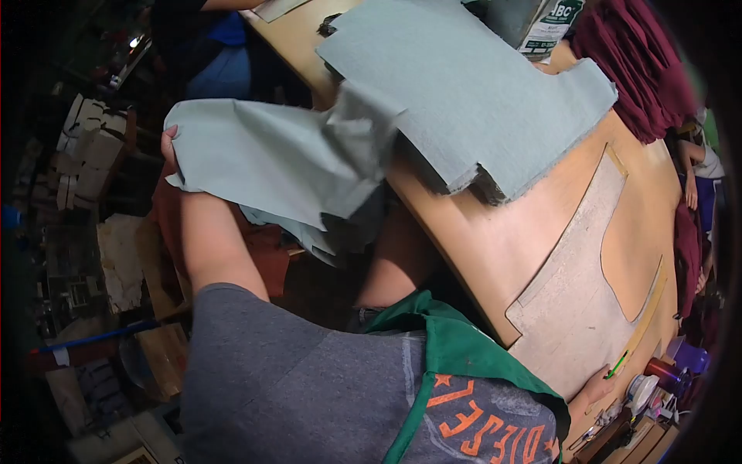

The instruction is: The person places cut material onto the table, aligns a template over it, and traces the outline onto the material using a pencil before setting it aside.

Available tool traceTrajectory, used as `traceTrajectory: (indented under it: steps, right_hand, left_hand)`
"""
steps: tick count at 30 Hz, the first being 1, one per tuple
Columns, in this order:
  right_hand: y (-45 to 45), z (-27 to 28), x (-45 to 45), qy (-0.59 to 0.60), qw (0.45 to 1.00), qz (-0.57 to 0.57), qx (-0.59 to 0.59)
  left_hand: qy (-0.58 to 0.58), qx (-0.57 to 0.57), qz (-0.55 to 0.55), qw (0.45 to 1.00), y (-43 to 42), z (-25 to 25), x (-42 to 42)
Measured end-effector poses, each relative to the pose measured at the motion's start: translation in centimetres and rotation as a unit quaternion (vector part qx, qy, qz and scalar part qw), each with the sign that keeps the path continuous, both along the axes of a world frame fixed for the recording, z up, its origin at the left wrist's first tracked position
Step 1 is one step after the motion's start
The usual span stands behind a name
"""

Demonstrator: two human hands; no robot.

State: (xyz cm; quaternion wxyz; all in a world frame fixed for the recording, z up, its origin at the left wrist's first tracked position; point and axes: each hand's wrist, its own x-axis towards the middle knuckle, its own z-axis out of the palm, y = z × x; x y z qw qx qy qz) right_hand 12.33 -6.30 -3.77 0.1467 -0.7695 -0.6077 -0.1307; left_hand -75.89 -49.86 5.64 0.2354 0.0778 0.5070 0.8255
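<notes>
My left hand (169,145) grips the far left edge of a loose grey-green cloth piece (247,151). The cloth hangs off the table edge, creased and blurred towards its right end. Beside it, a stack of grey-green cut cloth (471,85) lies on the table (495,232). At the lower right, my right hand (593,389) holds a slim green pen (617,364) near the edge of a pale, curved flat template (576,301).
A labelled can (541,31) and a maroon cloth pile (638,69) stand beyond the stack. A red spool (666,374) and small tools are at the lower right. People are partly visible at the top left and far right.
</notes>
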Motion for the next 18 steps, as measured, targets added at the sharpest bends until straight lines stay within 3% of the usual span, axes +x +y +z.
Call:
traceTrajectory:
  steps: [1,2,3,4,5,6,7,9,11,13,15,18]
  right_hand:
    - [-0.1,-0.1,0.2,-0.005,1.000,0.002,0.005]
    - [-0.1,-0.3,0.6,-0.010,1.000,0.006,0.010]
    - [0.0,-0.4,0.7,-0.016,1.000,0.013,0.015]
    - [0.0,-0.4,0.6,-0.010,1.000,0.013,0.010]
    - [0.0,-0.4,0.6,-0.003,1.000,0.013,0.006]
    - [0.0,-0.3,0.6,0.005,1.000,0.009,0.005]
    - [0.1,-0.4,0.9,0.002,1.000,0.015,0.004]
    - [0.2,-0.9,1.4,-0.001,1.000,0.016,0.008]
    - [-0.3,-0.3,0.1,0.000,1.000,0.003,0.005]
    - [-0.6,-0.2,-0.5,0.002,1.000,-0.008,0.025]
    - [-0.5,-1.0,0.4,0.014,0.999,0.011,0.041]
    - [-0.9,-0.2,-0.7,0.032,0.999,-0.006,0.028]
  left_hand:
    - [-0.012,-0.043,0.039,0.998,-0.3,-0.5,-1.1]
    - [0.075,-0.306,0.098,0.944,-1.2,-1.0,-2.2]
    - [0.157,-0.543,0.150,0.811,-2.4,-1.5,-3.2]
    - [0.159,-0.713,0.088,0.678,-4.3,-2.0,-3.7]
    - [0.154,-0.845,0.021,0.511,-4.6,-1.3,-1.9]
    - [0.049,-0.840,0.159,0.516,-4.0,-1.0,0.8]
    - [-0.017,-0.804,0.185,0.565,-7.4,-4.0,-1.6]
    - [0.111,-0.788,0.261,0.547,-6.7,-6.9,0.0]
    - [0.210,-0.699,0.289,0.620,-5.6,-11.1,-0.7]
    - [0.377,-0.624,0.250,0.637,0.2,-11.4,2.3]
    - [0.484,-0.479,0.259,0.685,10.1,-7.1,9.4]
    - [0.611,-0.289,0.119,0.727,21.6,-0.3,19.0]
